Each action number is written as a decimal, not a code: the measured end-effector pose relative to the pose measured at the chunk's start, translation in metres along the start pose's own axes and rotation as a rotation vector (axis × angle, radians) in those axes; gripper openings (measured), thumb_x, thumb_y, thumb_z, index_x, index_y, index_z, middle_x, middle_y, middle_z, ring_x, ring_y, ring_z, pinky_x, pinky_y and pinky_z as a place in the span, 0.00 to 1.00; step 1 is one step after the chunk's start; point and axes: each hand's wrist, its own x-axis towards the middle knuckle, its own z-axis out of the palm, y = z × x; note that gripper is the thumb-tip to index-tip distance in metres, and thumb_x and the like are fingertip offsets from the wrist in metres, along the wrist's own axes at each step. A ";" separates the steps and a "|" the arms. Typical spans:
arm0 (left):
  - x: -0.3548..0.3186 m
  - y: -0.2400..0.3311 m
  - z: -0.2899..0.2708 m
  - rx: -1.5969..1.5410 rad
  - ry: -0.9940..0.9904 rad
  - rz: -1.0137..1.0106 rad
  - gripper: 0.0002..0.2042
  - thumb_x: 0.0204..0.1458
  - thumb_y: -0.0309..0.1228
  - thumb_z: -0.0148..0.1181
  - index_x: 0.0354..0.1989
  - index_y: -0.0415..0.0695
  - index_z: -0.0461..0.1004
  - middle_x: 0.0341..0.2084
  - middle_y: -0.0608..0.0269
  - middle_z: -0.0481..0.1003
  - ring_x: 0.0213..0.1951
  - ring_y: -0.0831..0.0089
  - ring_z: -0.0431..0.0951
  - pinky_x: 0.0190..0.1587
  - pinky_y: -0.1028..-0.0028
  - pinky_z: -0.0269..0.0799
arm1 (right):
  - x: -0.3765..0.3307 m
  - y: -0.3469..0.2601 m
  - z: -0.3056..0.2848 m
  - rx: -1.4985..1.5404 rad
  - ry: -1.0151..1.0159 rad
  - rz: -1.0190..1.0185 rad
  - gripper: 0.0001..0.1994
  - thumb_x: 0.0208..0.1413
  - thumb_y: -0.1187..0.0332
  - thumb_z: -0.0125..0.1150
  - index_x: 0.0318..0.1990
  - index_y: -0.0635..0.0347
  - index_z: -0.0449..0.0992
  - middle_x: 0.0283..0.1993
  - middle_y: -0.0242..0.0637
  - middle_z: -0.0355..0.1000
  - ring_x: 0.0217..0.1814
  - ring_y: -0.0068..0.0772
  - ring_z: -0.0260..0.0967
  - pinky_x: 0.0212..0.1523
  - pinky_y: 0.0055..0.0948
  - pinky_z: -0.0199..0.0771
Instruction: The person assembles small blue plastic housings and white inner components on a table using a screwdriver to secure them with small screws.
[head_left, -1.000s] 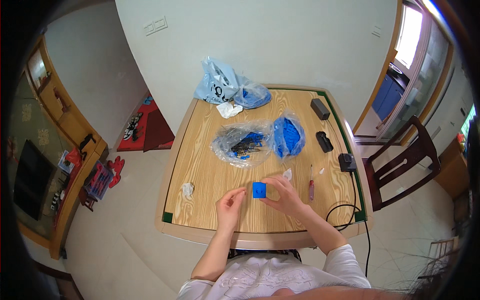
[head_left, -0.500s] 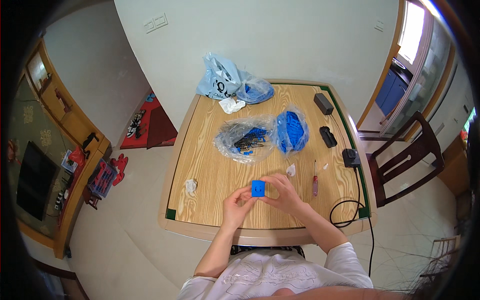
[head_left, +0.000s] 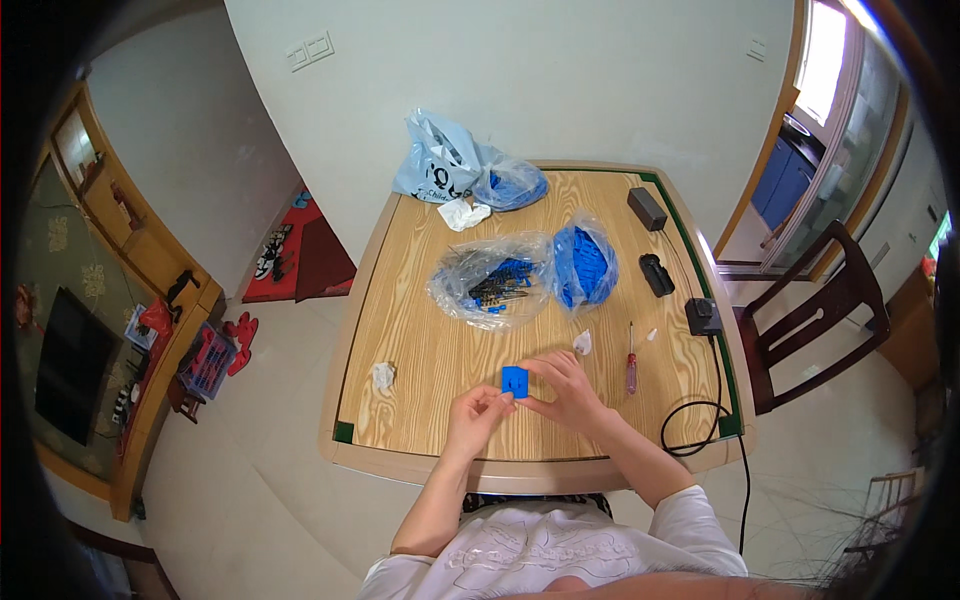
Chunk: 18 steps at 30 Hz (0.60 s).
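Note:
A small blue square plastic piece (head_left: 515, 382) with a dark curved mark on its face is held above the near part of the table. My right hand (head_left: 562, 388) grips it from the right, thumb below and fingers along the upper edge. At its lower left corner, my left hand (head_left: 478, 420) is closed in a pinch, thumb and forefinger touching the piece. Beyond my hands lies an open clear bag (head_left: 487, 280) with dark screws and small blue parts. A second clear bag (head_left: 583, 265) beside it is full of blue plastic pieces.
A red-handled screwdriver (head_left: 631, 372) lies right of my hands. Along the right side are a black box (head_left: 647, 208), a black holder (head_left: 656, 274) and a black adapter (head_left: 703, 317) with a cable. Crumpled white paper (head_left: 383, 376) lies left; a light-blue bag (head_left: 437, 160) stands at the back.
My left fingers have shifted from the piece's left side to its lower left corner. The right hand keeps its grip, and the piece has moved very slightly.

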 end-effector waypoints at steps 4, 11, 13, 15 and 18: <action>-0.002 0.001 0.000 0.022 0.016 -0.016 0.05 0.54 0.26 0.58 0.32 0.37 0.74 0.24 0.64 0.76 0.29 0.81 0.75 0.34 0.81 0.70 | 0.000 -0.003 0.000 -0.013 0.002 0.005 0.26 0.39 0.65 0.71 0.49 0.57 0.70 0.44 0.37 0.69 0.46 0.42 0.66 0.50 0.40 0.62; 0.000 -0.001 -0.003 0.108 0.000 0.062 0.06 0.55 0.25 0.56 0.39 0.38 0.74 0.27 0.66 0.76 0.31 0.81 0.75 0.35 0.81 0.71 | 0.003 -0.007 -0.003 0.010 0.009 0.011 0.25 0.40 0.66 0.70 0.48 0.55 0.70 0.43 0.37 0.69 0.47 0.42 0.66 0.51 0.40 0.62; 0.001 0.011 0.008 -0.036 0.031 0.053 0.08 0.55 0.25 0.55 0.42 0.38 0.73 0.28 0.66 0.76 0.32 0.81 0.75 0.36 0.80 0.71 | 0.001 -0.006 -0.003 0.019 0.009 0.011 0.24 0.41 0.66 0.70 0.49 0.54 0.70 0.42 0.36 0.69 0.46 0.42 0.66 0.51 0.40 0.61; 0.001 0.017 0.008 -0.177 0.066 0.045 0.10 0.56 0.25 0.54 0.45 0.38 0.73 0.29 0.66 0.77 0.33 0.81 0.75 0.37 0.80 0.71 | -0.002 -0.007 0.000 0.034 -0.048 0.019 0.24 0.41 0.66 0.69 0.49 0.52 0.70 0.42 0.36 0.68 0.45 0.41 0.66 0.50 0.39 0.62; 0.003 0.006 -0.013 -0.198 -0.082 -0.040 0.12 0.57 0.26 0.53 0.48 0.39 0.72 0.32 0.65 0.77 0.36 0.80 0.75 0.39 0.78 0.72 | -0.002 -0.009 0.000 0.053 -0.037 0.005 0.26 0.37 0.68 0.72 0.49 0.54 0.70 0.41 0.35 0.68 0.43 0.40 0.66 0.45 0.37 0.64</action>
